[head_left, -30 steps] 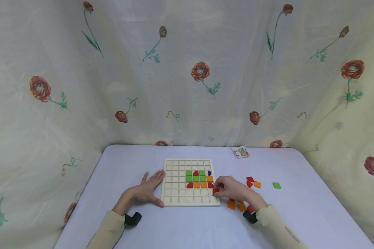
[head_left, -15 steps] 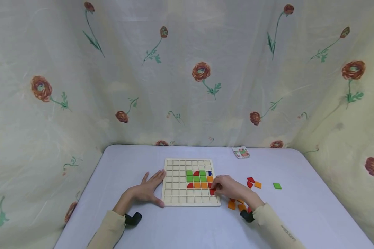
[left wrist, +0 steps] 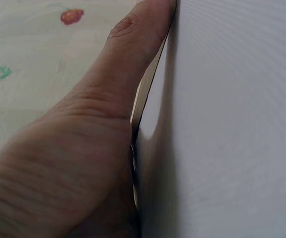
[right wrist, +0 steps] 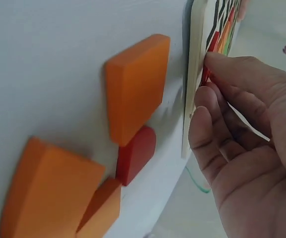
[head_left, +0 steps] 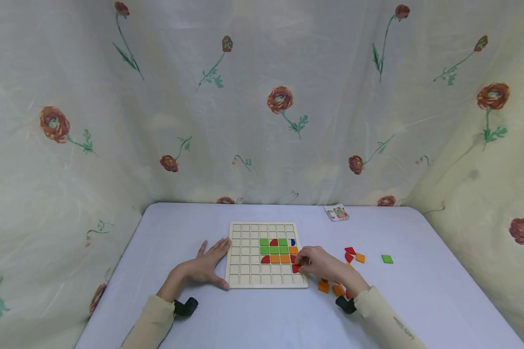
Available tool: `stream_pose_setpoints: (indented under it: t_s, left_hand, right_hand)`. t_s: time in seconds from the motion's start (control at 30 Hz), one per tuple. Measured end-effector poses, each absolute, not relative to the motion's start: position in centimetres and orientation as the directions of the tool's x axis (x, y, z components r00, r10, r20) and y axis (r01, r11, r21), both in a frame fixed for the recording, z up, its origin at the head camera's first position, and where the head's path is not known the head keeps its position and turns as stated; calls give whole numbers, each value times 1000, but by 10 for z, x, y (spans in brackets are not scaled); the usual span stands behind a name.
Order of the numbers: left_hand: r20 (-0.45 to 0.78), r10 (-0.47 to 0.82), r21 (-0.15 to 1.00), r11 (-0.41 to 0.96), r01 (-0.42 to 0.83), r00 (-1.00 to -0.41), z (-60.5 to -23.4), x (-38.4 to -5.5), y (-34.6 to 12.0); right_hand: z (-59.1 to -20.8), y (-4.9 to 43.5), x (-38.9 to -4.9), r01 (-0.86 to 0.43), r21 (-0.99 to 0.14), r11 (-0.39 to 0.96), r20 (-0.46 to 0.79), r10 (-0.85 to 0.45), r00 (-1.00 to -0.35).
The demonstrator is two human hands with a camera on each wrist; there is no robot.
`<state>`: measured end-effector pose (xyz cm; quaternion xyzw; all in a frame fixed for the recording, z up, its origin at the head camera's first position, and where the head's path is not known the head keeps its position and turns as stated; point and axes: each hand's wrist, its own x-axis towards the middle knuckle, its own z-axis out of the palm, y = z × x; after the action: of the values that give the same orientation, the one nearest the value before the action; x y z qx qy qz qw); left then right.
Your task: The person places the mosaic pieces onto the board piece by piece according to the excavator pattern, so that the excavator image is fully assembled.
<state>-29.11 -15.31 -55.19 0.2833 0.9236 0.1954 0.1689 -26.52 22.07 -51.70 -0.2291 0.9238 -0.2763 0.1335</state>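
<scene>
A pale wooden grid board (head_left: 250,269) lies on the table, part filled with green, orange and red tiles and one blue-and-white piece. My left hand (head_left: 206,265) rests at its left edge with fingers and thumb spread; the left wrist view shows the thumb (left wrist: 128,54) along the board's side. At the right column, my right hand (head_left: 320,261) pinches a red tile (head_left: 296,268) between thumb and forefinger, just below another red piece. In the right wrist view the fingertips partly hide that tile, low over the board's cells.
Right of the board lie loose orange tiles (head_left: 323,286), red pieces (head_left: 349,257) and a green tile (head_left: 387,259), some partly behind the right forearm. A small patterned card (head_left: 336,212) sits at the back. A flowered curtain (head_left: 262,160) surrounds the table.
My right hand has moved slightly left, carrying the red tile from the board's right edge over the right column. The left hand has stayed in place.
</scene>
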Motion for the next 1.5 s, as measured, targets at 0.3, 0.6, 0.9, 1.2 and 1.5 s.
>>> stream_pose_setpoints:
  t_s: [0.3,0.6,0.9,1.2,1.5]
  left_hand:
    - [-197,585,462,763,452,-787,-551,-290,-152]
    - [-205,586,445,769,459,-784,-550,-289,-154]
    - [-202,587,455,765,455,-784,-548,-289,-155]
    - [-209,578,452,773,446,-789,-549,-290,-153]
    - [-197,592,453,762,463,-781,-551,-292,-152]
  right_hand:
    - [-513,244,-245,-237,-577,782,-120,-368,-922]
    - [-514,267,-220,-218,-573,790,-217,-402,-889]
    - [-519,262,-218,-223,-514,828,-193,-365,-911]
    - [-516,244,-228,-268,-506,820,-117,-374,-920]
    - [-515,206,-248,-368,-518,772,-65,-465,-883]
